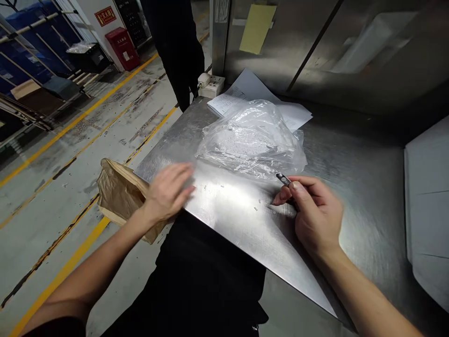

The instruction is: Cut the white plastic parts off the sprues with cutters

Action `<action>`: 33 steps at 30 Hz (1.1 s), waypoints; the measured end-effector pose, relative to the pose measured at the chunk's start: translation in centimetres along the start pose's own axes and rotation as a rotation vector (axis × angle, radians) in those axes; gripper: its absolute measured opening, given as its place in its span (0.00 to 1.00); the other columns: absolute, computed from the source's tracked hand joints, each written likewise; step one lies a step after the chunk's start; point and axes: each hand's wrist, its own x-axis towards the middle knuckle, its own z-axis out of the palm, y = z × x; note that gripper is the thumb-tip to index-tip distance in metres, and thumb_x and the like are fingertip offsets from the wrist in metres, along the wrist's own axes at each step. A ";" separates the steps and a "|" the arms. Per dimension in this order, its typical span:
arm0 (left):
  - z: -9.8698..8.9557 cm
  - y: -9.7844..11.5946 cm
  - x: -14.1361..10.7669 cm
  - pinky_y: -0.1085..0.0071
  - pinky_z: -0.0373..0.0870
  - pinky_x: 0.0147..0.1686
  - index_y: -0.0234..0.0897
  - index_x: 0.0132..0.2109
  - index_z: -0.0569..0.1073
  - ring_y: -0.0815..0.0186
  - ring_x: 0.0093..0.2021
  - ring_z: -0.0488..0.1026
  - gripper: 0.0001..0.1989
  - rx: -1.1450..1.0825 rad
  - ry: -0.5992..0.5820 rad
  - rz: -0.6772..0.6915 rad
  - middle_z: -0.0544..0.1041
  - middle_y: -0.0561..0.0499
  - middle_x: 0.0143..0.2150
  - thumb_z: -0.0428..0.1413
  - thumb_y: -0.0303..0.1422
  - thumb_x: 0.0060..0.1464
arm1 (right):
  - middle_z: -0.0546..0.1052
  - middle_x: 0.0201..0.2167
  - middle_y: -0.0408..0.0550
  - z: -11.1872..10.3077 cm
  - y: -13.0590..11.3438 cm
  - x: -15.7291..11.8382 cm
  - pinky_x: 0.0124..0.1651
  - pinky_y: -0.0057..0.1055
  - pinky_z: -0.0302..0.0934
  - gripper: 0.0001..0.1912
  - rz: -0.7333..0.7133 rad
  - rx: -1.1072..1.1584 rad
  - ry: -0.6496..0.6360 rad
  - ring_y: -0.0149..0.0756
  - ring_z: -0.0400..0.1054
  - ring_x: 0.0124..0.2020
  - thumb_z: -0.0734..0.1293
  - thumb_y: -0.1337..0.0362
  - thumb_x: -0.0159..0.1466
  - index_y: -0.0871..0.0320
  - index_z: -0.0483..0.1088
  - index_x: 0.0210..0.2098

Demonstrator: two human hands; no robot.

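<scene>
Between the thumb and fingers of my right hand [315, 210] is a small metal tool [283, 179] with holes in it, held above the steel table [358, 173]. My left hand [170, 189], blurred by motion, is over the table's left edge with its fingers apart and nothing seen in it. A clear plastic bag [252, 138] of small pieces lies in front of both hands. Several tiny pieces [256, 208] are scattered on the bare metal between the hands. Beside my left forearm, an open brown paper bag [121, 192] hangs at the table's edge.
Printed papers [294, 113] lie partly under the plastic bag. A white power strip [212, 86] with a plug sits at the far corner. Behind it stands a person in dark trousers [178, 42]. A white padded object [428, 201] is at the right.
</scene>
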 end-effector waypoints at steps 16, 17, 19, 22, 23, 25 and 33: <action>5.0 3.3 3.6 0.39 0.70 0.78 0.37 0.77 0.66 0.45 0.80 0.67 0.29 -0.212 -0.199 0.119 0.72 0.33 0.77 0.56 0.44 0.79 | 0.81 0.26 0.40 0.0 -0.1 0.0 0.38 0.37 0.75 0.12 0.020 0.001 -0.056 0.38 0.78 0.28 0.75 0.52 0.75 0.53 0.82 0.48; 5.0 3.7 3.4 0.38 0.68 0.78 0.37 0.78 0.65 0.45 0.81 0.66 0.29 -0.253 -0.203 0.122 0.70 0.33 0.78 0.56 0.43 0.79 | 0.81 0.26 0.40 0.0 -0.1 0.0 0.38 0.37 0.75 0.12 0.019 0.004 -0.056 0.38 0.78 0.28 0.75 0.51 0.75 0.53 0.82 0.48; 5.1 4.8 2.9 0.38 0.65 0.80 0.39 0.79 0.64 0.46 0.82 0.64 0.30 -0.347 -0.226 0.125 0.68 0.33 0.80 0.56 0.44 0.79 | 0.81 0.26 0.40 0.1 -0.1 0.0 0.40 0.37 0.75 0.12 0.020 0.004 -0.053 0.38 0.79 0.29 0.74 0.51 0.75 0.53 0.81 0.48; 5.4 7.1 2.6 0.38 0.62 0.82 0.38 0.79 0.63 0.46 0.83 0.63 0.31 -0.482 -0.279 0.125 0.68 0.33 0.80 0.55 0.46 0.79 | 0.82 0.28 0.40 0.3 0.0 0.0 0.43 0.39 0.76 0.13 0.029 0.005 -0.033 0.39 0.81 0.31 0.75 0.51 0.75 0.53 0.81 0.50; 5.4 7.9 2.6 0.38 0.61 0.83 0.36 0.79 0.64 0.46 0.83 0.63 0.31 -0.529 -0.288 0.122 0.68 0.33 0.79 0.55 0.47 0.79 | 0.82 0.29 0.40 0.4 0.1 0.0 0.44 0.39 0.77 0.13 0.030 0.004 -0.022 0.40 0.82 0.32 0.75 0.51 0.74 0.53 0.81 0.50; 5.4 9.4 3.0 0.41 0.63 0.82 0.36 0.78 0.64 0.47 0.82 0.64 0.31 -0.659 -0.292 0.095 0.69 0.34 0.79 0.54 0.47 0.79 | 0.83 0.30 0.40 0.7 0.2 -0.1 0.46 0.40 0.77 0.14 0.030 0.009 0.005 0.40 0.83 0.35 0.75 0.50 0.74 0.53 0.80 0.49; 3.7 7.7 1.4 0.39 0.69 0.78 0.41 0.76 0.69 0.47 0.80 0.68 0.24 -0.597 0.077 -0.067 0.73 0.37 0.77 0.58 0.37 0.78 | 0.85 0.36 0.44 4.0 0.1 -1.0 0.59 0.46 0.74 0.16 0.000 -0.036 -0.005 0.45 0.85 0.48 0.74 0.48 0.75 0.53 0.78 0.51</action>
